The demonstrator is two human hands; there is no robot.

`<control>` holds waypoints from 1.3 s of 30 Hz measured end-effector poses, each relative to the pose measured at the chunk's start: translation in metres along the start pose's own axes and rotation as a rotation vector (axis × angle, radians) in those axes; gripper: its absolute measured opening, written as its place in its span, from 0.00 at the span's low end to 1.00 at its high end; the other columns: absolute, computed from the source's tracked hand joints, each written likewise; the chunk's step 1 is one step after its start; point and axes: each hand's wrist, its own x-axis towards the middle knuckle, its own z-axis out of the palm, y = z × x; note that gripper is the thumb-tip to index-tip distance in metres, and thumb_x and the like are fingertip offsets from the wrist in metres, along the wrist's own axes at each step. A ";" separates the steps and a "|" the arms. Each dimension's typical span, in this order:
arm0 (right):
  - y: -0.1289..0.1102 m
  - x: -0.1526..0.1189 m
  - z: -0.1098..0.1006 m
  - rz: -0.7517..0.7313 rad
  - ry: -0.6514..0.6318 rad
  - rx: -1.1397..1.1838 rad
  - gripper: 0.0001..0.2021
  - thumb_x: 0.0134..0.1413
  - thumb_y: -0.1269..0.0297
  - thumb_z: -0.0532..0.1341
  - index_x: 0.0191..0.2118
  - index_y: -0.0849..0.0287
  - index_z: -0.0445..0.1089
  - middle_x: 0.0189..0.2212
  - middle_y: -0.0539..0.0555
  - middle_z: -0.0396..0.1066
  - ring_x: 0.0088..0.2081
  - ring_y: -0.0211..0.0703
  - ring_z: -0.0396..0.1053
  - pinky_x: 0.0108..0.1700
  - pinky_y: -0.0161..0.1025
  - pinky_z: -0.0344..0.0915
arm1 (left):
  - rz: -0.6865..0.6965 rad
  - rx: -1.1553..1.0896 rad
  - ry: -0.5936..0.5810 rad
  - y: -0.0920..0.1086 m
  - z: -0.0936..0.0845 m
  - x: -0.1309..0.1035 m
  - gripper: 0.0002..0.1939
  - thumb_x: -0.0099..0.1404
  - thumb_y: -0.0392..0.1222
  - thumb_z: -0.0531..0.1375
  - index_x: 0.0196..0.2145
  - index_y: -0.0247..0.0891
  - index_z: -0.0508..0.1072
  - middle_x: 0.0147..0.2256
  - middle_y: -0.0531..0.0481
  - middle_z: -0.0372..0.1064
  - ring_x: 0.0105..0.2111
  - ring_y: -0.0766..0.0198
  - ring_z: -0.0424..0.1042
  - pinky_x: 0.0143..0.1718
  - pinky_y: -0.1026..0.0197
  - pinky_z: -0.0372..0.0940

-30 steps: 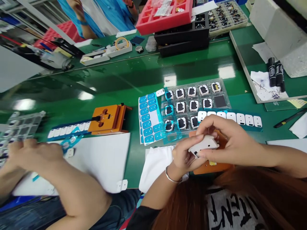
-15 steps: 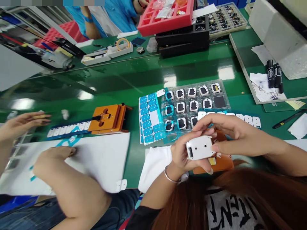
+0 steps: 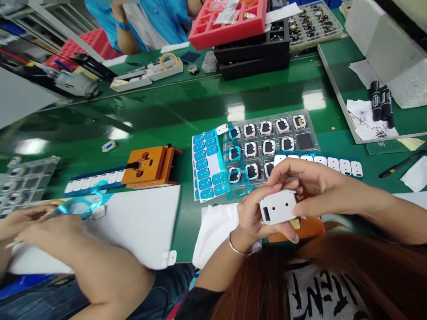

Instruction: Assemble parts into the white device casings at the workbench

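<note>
A small white rounded casing [image 3: 279, 208] with two round holes and a dark slot is held in front of me. My left hand [image 3: 251, 212] wraps round its left side and underside. My right hand [image 3: 316, 191] grips the casing's right edge, with the thumb on its face and the fingers curled over the top. Beneath my hands an orange fixture [image 3: 310, 229] is partly hidden. Behind them lies a clear plastic tray [image 3: 312, 153] of white-framed parts, some with blue film. A row of white plates [image 3: 345, 166] runs along its near right side.
Left of the tray lies a sheet of blue stickers [image 3: 202, 163]. A white cloth [image 3: 213, 231] is by my left wrist. Another orange fixture [image 3: 147, 162] stands farther left, near a co-worker's hands [image 3: 50, 231]. Black markers [image 3: 376, 102] and a pen [image 3: 396, 166] lie at right.
My hands keep their hold on the casing, which has barely shifted. At left, the co-worker's hands have come together, lifting blue film, and a small white part now lies behind them.
</note>
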 end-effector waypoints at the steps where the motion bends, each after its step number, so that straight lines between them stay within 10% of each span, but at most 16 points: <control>1: 0.001 0.001 0.000 0.008 -0.001 0.017 0.19 0.49 0.77 0.62 0.47 0.55 0.66 0.34 0.46 0.64 0.30 0.32 0.63 0.29 0.28 0.60 | 0.016 0.020 0.008 -0.001 0.000 0.000 0.36 0.57 0.59 0.64 0.58 0.40 0.65 0.49 0.44 0.75 0.47 0.57 0.77 0.50 0.58 0.74; 10: 0.003 0.004 0.002 0.023 0.023 0.018 0.21 0.42 0.79 0.61 0.45 0.57 0.65 0.31 0.45 0.63 0.28 0.32 0.63 0.26 0.28 0.60 | 0.040 0.124 0.031 -0.005 -0.003 -0.006 0.37 0.55 0.62 0.64 0.57 0.39 0.67 0.47 0.44 0.76 0.44 0.60 0.78 0.47 0.61 0.74; 17: -0.001 0.002 0.002 -0.051 0.021 -0.089 0.11 0.59 0.66 0.64 0.45 0.60 0.65 0.32 0.47 0.65 0.28 0.31 0.65 0.27 0.27 0.62 | 0.018 0.079 -0.021 -0.004 -0.004 -0.005 0.38 0.54 0.59 0.67 0.58 0.39 0.66 0.48 0.43 0.75 0.48 0.56 0.76 0.50 0.58 0.73; 28: -0.013 -0.002 0.001 -0.460 0.130 -0.757 0.06 0.58 0.77 0.61 0.39 0.59 0.68 0.41 0.52 0.64 0.43 0.39 0.65 0.44 0.37 0.65 | 0.007 -0.155 -0.177 0.002 0.002 0.012 0.28 0.65 0.55 0.62 0.59 0.45 0.61 0.51 0.43 0.73 0.49 0.54 0.76 0.49 0.51 0.74; 39: -0.004 0.004 0.002 -0.703 0.076 -1.175 0.07 0.65 0.74 0.55 0.40 0.58 0.69 0.45 0.56 0.64 0.45 0.42 0.64 0.46 0.44 0.64 | -0.074 -0.082 0.001 -0.004 0.011 0.005 0.18 0.70 0.56 0.53 0.50 0.43 0.61 0.37 0.50 0.65 0.33 0.63 0.71 0.37 0.57 0.70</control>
